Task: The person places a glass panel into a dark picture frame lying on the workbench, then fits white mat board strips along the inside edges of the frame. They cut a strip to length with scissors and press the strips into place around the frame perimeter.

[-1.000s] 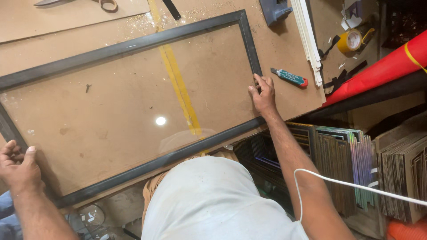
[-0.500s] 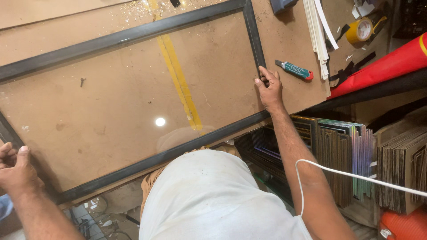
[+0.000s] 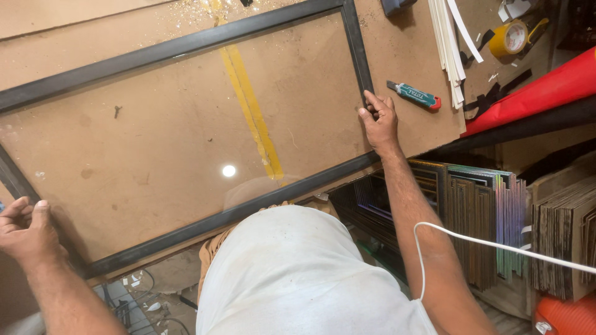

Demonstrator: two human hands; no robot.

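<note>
A large dark rectangular frame [image 3: 186,44] with a glass pane [image 3: 155,155] lies flat on a brown board worktop [image 3: 410,133]. My left hand [image 3: 28,231] grips the frame's left end near its lower corner. My right hand [image 3: 379,118] rests on the frame's right side bar, fingers curled over it. A light reflection shows in the glass.
A teal utility knife [image 3: 415,95] lies just right of my right hand. White strips [image 3: 448,43], a yellow tape roll [image 3: 510,38] and a red roll [image 3: 540,87] sit at the right. Stacked frames [image 3: 484,217] stand below the worktop edge. A white cable [image 3: 496,248] crosses my right arm.
The view has shifted slightly, so the frame sits higher in view. Both hands stay on the frame ends in nearly the same grip.
</note>
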